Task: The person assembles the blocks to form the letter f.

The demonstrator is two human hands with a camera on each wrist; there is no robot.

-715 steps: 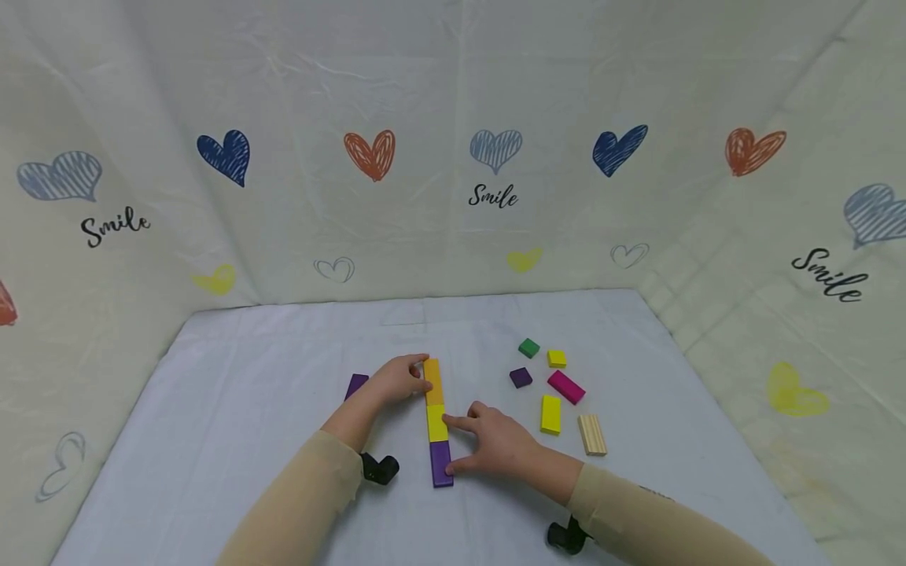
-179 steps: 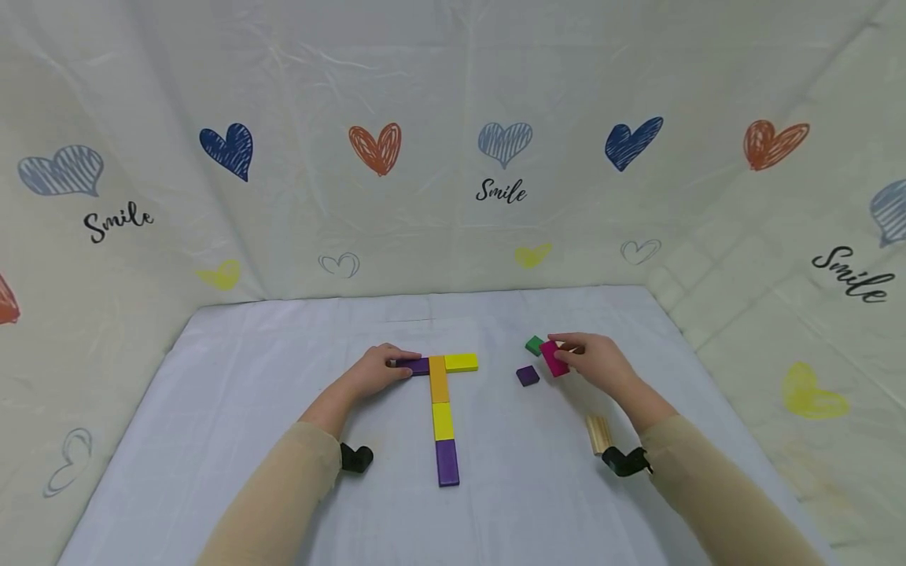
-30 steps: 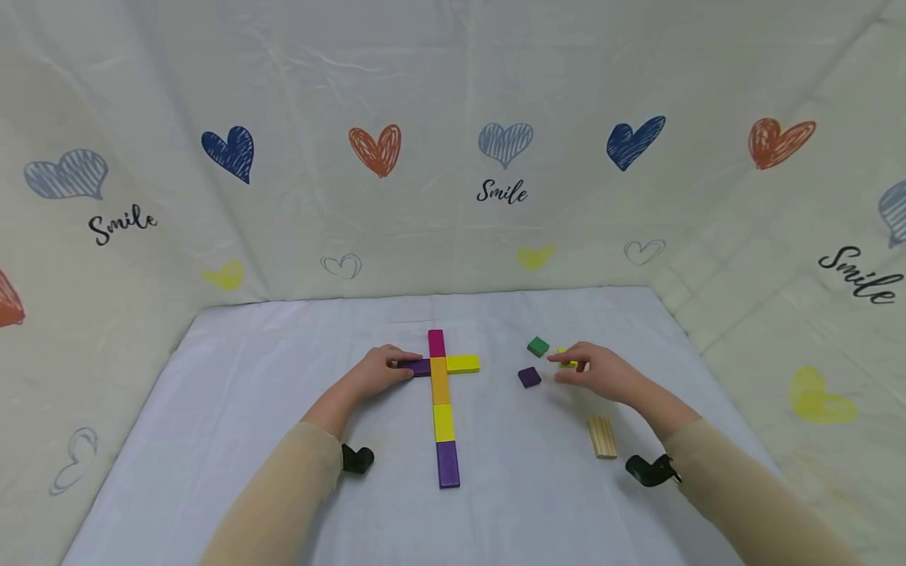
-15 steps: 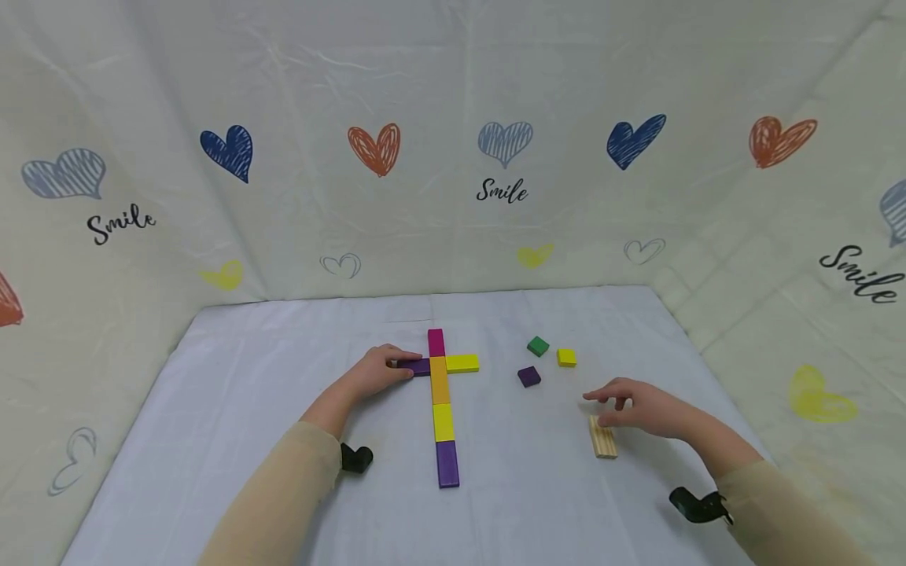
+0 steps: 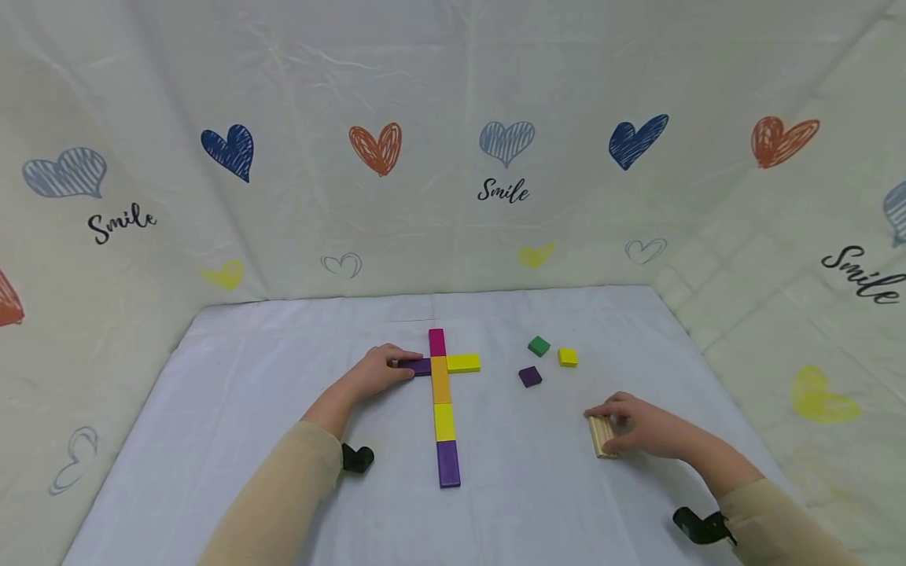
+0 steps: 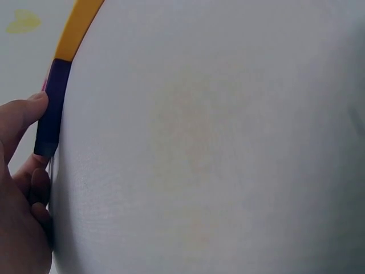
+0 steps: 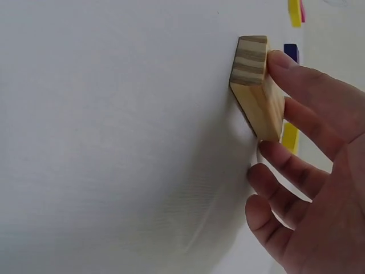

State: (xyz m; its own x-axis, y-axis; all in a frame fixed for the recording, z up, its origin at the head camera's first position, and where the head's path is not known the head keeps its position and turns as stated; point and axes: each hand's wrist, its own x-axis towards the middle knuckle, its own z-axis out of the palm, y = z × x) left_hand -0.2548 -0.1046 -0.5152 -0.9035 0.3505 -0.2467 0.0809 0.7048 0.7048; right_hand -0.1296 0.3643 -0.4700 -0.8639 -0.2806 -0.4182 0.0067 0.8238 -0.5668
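My left hand grips the outer end of a purple block, which shows dark in the left wrist view. This block touches an orange block, opposite a yellow block. A pink block sits at the orange block's far end; nearer lie another yellow block and a purple block, all in a cross shape. Off to the right, my right hand pinches a plain wooden block between thumb and fingers. In the right wrist view, the block's striped end faces the camera.
Small green, yellow and dark purple blocks lie loose between the cross and the right side. The white cloth table meets a heart-printed sheet at its back edge.
Over the earlier frames, purple, yellow and pink blocks joined the column, forming a cross. In the last second my right hand left the small yellow block and took hold of the wooden block.
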